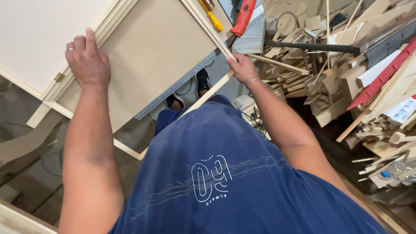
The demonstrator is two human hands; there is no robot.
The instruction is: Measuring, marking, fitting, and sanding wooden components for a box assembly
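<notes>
Nearest you, your left hand [86, 60] lies flat on the framed panel [147, 56], fingers together and pressed down on its surface. Your right hand [242, 67] pinches the thin wooden strip [208, 93] at the panel's corner — you seem to be fitting trim, though the joint itself is hidden. A steel ruler [175, 86] lies along the edge. Aligning the strip calls for steady pressure. Beyond, an offcut pile [346, 65].

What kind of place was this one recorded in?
Most likely a woodworking shop. A heap of timber offcuts fills the right side, a metal ruler lies across a framed wooden panel, and a red-handled saw rests nearby.
</notes>
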